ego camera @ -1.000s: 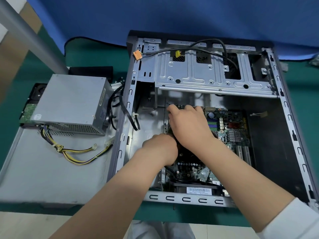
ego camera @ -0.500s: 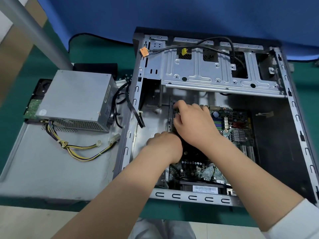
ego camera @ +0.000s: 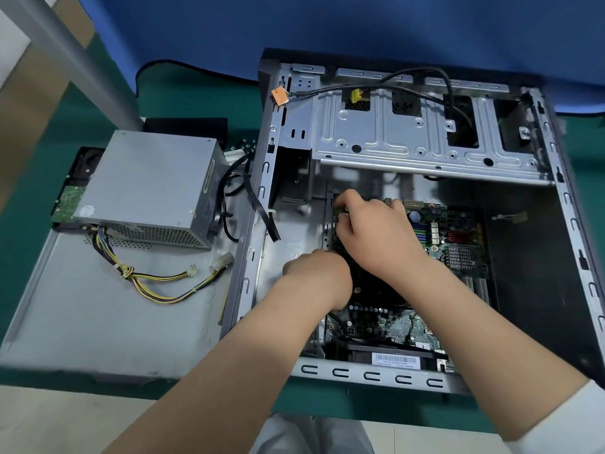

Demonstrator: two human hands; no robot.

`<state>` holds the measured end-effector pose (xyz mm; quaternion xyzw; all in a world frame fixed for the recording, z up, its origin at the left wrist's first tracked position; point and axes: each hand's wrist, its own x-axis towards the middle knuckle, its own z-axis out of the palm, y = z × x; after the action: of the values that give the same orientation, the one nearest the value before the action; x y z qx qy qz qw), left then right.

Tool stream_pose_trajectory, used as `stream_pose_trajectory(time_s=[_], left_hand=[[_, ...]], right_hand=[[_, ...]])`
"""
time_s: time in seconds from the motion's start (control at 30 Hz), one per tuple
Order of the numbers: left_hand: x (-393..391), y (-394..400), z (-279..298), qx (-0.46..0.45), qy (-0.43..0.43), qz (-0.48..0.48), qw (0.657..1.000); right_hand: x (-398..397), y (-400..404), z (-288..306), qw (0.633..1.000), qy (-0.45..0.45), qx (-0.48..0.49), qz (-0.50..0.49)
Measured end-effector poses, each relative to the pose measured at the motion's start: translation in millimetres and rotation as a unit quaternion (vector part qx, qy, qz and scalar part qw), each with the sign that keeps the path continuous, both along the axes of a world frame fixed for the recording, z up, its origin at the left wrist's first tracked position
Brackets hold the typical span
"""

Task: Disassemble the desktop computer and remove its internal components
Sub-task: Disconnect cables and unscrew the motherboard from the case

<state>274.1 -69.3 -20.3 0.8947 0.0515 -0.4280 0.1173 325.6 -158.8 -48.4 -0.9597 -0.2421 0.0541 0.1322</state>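
The open desktop case point(ego camera: 370, 375) lies on its side with the green motherboard point(ego camera: 458, 257) on its floor. Both my hands are inside it, at the board's left part, on a black cooler point(ego camera: 373, 290) that they mostly hide. My left hand point(ego camera: 316, 276) is curled against the cooler's near left edge, fingers tucked out of sight. My right hand point(ego camera: 376, 237) reaches over the cooler, and its bent fingertips dig in at the far left corner. A silver drive cage point(ego camera: 409, 136) spans the far end of the case.
A removed grey power supply point(ego camera: 147, 181) with yellow and black cables point(ego camera: 157, 283) sits on the detached side panel point(ego camera: 98, 322) to the left. A hard drive point(ego camera: 70, 198) lies behind it. A loose orange connector point(ego camera: 279, 96) hangs at the case's far left corner.
Both hands stay on the black cooler. The right fingertips have crept slightly further toward the far left corner. My view has shifted a little to the left.
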Motion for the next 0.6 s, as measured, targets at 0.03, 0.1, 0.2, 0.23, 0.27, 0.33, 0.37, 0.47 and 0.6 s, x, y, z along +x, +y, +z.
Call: stream_pose_trajectory(time_s=[0.03, 0.1, 0.2, 0.23, 0.27, 0.33, 0.37, 0.47, 0.6], left_hand=[[0.0, -0.1, 0.0, 0.000, -0.001, 0.000, 1.000], [0.3, -0.2, 0.2, 0.000, 0.002, -0.003, 1.000], [0.5, -0.1, 0.0, -0.001, 0.005, -0.004, 1.000], [0.4, 0.1, -0.1, -0.001, 0.005, -0.004, 1.000], [0.2, 0.2, -0.2, -0.002, 0.005, -0.005, 1.000], [0.1, 0.2, -0.3, -0.001, 0.005, -0.006, 1.000], [0.2, 0.1, -0.5, -0.001, 0.005, -0.007, 1.000], [0.6, 0.2, -1.1, -0.005, 0.006, -0.007, 1.000], [0.2, 0.7, -2.0, -0.005, 0.005, -0.005, 1.000]], right_hand=[[0.0, -0.1, 0.3, 1.000, -0.001, 0.000, 0.001], [-0.1, 0.1, 0.3, 1.000, -0.006, -0.011, 0.005], [0.5, -0.4, 0.1, 1.000, 0.005, -0.010, 0.008], [0.6, -0.2, 0.5, 1.000, 0.010, -0.002, 0.009], [0.5, 0.3, 1.0, 1.000, 0.015, 0.006, 0.009], [0.0, 1.3, 1.2, 1.000, 0.010, 0.010, 0.010], [-0.2, 1.2, 0.7, 1.000, 0.002, 0.003, 0.009], [0.2, 0.0, -1.0, 1.000, 0.001, -0.013, 0.011], [0.6, 0.3, -0.1, 1.000, 0.017, 0.019, 0.009]])
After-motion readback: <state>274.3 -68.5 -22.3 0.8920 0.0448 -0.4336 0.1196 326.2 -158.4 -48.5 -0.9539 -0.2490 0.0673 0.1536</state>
